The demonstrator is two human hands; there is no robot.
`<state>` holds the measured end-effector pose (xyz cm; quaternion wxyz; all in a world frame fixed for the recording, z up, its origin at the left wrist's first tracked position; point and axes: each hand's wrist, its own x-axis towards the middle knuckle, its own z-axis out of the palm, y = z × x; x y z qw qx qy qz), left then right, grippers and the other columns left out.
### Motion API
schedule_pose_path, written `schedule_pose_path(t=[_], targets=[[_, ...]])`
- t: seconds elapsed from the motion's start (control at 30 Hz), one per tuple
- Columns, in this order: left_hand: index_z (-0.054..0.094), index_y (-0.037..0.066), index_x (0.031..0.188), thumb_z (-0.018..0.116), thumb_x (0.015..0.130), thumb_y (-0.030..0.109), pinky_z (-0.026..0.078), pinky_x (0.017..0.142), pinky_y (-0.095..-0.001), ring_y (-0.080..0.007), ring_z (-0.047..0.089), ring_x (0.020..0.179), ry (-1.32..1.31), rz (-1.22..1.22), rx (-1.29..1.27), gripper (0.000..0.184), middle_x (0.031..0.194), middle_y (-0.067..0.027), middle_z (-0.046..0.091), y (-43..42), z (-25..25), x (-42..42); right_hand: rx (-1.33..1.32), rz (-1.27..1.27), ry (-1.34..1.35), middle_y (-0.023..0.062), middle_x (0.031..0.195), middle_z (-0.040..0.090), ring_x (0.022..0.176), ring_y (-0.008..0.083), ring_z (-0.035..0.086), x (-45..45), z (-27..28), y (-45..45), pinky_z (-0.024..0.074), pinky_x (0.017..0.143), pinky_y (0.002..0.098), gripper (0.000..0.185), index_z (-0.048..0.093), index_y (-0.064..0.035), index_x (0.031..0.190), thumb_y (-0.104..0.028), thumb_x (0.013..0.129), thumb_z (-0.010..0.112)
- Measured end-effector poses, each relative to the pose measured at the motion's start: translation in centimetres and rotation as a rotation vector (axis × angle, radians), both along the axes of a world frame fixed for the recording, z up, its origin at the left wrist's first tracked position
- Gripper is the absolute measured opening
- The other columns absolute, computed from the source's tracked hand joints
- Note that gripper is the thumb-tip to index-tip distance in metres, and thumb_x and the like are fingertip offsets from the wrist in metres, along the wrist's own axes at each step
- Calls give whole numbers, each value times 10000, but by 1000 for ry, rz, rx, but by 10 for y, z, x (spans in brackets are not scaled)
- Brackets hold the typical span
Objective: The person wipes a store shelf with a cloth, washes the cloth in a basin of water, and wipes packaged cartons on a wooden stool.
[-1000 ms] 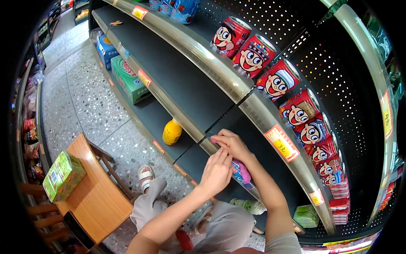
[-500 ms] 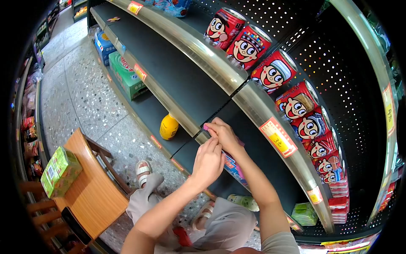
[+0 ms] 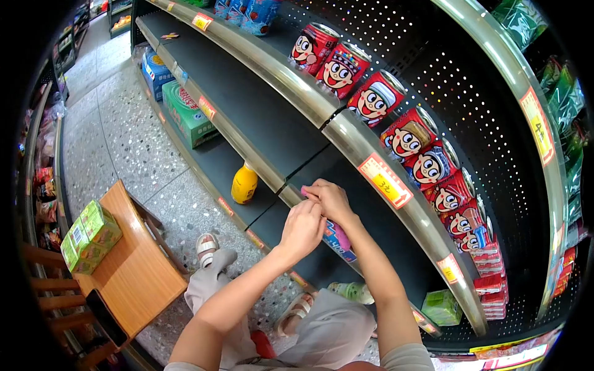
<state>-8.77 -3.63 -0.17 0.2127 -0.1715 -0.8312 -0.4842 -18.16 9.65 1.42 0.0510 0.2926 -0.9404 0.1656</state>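
My left hand point(image 3: 303, 226) and my right hand point(image 3: 330, 199) meet at the front edge of a dark shelf point(image 3: 371, 216). The fingers of both are closed, and a bit of pink material point(image 3: 305, 191) shows at the right hand's fingertips. What the left fingers hold is hidden. Just under the right forearm, a blue and pink label strip point(image 3: 337, 238) lies along the shelf edge, with more pink beside it. A yellow bottle point(image 3: 244, 184) stands on the lower shelf, to the left of the hands.
Red cans point(image 3: 373, 97) line the upper shelf. A green box point(image 3: 187, 114) and a blue box point(image 3: 156, 74) sit on the lower shelf. At left, a wooden stool point(image 3: 139, 266) bears a green pack point(image 3: 91, 237). A green-white bottle point(image 3: 351, 292) lies low near my knees.
The view has shifted, so the red cans and shelves appear further left. Both hands remain together at the shelf edge, a little further left in view, and more of the label strip shows than half a second ago.
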Motion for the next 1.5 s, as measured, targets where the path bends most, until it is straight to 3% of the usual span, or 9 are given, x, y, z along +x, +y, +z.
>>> schedule_pose_path(t=[0.23,0.47,0.97,1.5], targets=[[591,7,1028,665,825,104,460,919,-455,-374,592,1041,2,-40,6,237,1061,-187,607,5,6,12,-112,-12,-43,111,853,675,765,297,672,3,-2,9,526,658,351,178,752,-55,984,-47,808,725],[592,-19,1023,677,811,114,461,898,-466,-381,587,1034,-90,-14,10,264,1045,-204,606,0,8,1,-177,-14,-98,141,855,652,780,344,655,-13,-4,-4,517,664,396,133,735,-40,942,-88,818,727],[583,-72,1141,691,811,125,454,956,-461,-396,570,1086,-96,73,5,400,1190,-238,597,-1,7,-7,-300,21,-49,157,860,656,766,354,653,-39,-16,-23,517,658,398,116,714,-8,927,-66,826,715],[619,-67,1067,670,815,110,463,931,-460,-389,594,1041,-124,55,-5,312,1091,-231,632,-7,9,-6,-225,-18,42,174,903,645,836,403,641,-40,-24,-28,527,728,451,125,711,-28,957,-58,845,666]])
